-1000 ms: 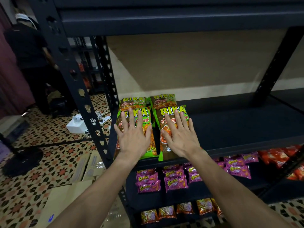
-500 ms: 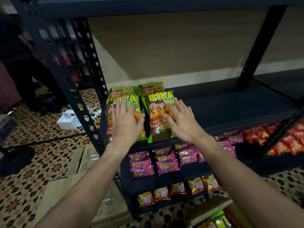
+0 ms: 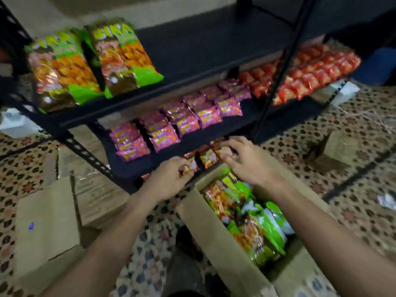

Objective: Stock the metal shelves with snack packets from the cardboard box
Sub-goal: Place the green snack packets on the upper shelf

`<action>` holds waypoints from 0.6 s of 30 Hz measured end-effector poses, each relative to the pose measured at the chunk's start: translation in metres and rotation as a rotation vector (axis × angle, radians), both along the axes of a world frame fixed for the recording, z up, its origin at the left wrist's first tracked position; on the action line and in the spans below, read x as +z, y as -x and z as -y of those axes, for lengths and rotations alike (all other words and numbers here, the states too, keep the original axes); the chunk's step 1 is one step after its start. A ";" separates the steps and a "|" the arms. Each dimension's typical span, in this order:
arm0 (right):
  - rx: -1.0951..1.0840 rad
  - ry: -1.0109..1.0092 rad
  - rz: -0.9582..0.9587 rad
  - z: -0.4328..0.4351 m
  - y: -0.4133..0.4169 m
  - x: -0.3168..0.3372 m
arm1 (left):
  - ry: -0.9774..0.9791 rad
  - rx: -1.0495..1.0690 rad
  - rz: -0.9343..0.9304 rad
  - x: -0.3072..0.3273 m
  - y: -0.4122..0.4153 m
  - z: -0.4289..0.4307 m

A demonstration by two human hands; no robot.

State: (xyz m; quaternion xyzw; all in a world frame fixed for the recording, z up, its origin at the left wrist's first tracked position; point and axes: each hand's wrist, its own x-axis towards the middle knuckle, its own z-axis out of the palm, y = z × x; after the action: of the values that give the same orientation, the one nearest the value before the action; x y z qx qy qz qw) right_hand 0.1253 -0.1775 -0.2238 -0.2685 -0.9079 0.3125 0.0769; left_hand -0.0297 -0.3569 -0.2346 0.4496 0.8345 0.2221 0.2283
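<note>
Two stacks of green and orange snack packets (image 3: 64, 67) lie flat at the left end of the black metal shelf (image 3: 203, 46). An open cardboard box (image 3: 214, 228) stands on the floor below, with several more green packets (image 3: 257, 221) inside. My left hand (image 3: 169, 179) hovers just left of the box's far end, fingers loosely curled, holding nothing. Above the box's far end, my right hand (image 3: 250, 161) also hangs loose and bare. Both hands are in front of small orange packets (image 3: 206, 156) on the lowest shelf. The frame is blurred.
Pink packets (image 3: 177, 123) fill the middle shelf, and red packets (image 3: 300, 71) lie to their right. Flattened cardboard (image 3: 47, 221) lies on the patterned floor at the left. A small cardboard box (image 3: 336, 148) stands at the right.
Both hands have left the green packets on the shelf and dropped down to the cardboard box. My view has tilted down and to the right.
</note>
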 end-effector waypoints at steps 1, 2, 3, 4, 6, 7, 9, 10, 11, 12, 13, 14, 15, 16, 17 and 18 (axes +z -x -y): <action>-0.016 0.048 0.020 -0.001 -0.019 -0.014 | 0.063 -0.040 0.027 -0.011 -0.014 -0.003; -0.044 0.093 0.059 -0.002 -0.045 -0.030 | 0.128 -0.086 0.065 -0.024 -0.034 -0.009; -0.078 0.139 0.106 -0.002 -0.065 -0.046 | 0.183 -0.115 0.105 -0.035 -0.047 -0.014; -0.106 0.173 0.154 -0.001 -0.084 -0.061 | 0.219 -0.137 0.142 -0.045 -0.059 -0.017; -0.167 0.229 0.232 0.000 -0.115 -0.089 | 0.278 -0.176 0.164 -0.066 -0.075 -0.025; -0.198 0.249 0.276 0.000 -0.133 -0.107 | 0.320 -0.205 0.167 -0.082 -0.085 -0.032; -0.238 0.286 0.370 0.002 -0.158 -0.136 | 0.377 -0.225 0.179 -0.104 -0.093 -0.037; -0.270 0.316 0.420 0.001 -0.166 -0.150 | 0.394 -0.233 0.187 -0.115 -0.095 -0.043; -0.311 0.357 0.466 -0.001 -0.177 -0.169 | 0.412 -0.240 0.205 -0.132 -0.098 -0.050; -0.355 0.388 0.502 -0.003 -0.183 -0.183 | 0.426 -0.229 0.216 -0.143 -0.096 -0.054; -0.408 0.414 0.523 -0.007 -0.189 -0.200 | 0.440 -0.220 0.225 -0.158 -0.096 -0.061; -0.447 0.431 0.536 -0.009 -0.191 -0.208 | 0.447 -0.203 0.226 -0.167 -0.093 -0.064; -0.487 0.458 0.552 -0.012 -0.194 -0.220 | 0.454 -0.189 0.225 -0.181 -0.091 -0.069; -0.517 0.477 0.574 -0.016 -0.196 -0.234 | 0.463 -0.182 0.219 -0.197 -0.088 -0.076; -0.540 0.483 0.583 -0.019 -0.197 -0.242 | 0.467 -0.177 0.205 -0.209 -0.086 -0.080; -0.558 0.496 0.581 -0.021 -0.198 -0.252 | 0.471 -0.171 0.196 -0.220 -0.086 -0.083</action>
State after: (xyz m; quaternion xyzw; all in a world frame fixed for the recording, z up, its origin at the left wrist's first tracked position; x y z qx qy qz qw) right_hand 0.3231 -0.1562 -0.4760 -0.5888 -0.6829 0.3993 -0.1657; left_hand 0.0558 -0.2736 -0.4548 0.4293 0.7960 0.0441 0.4245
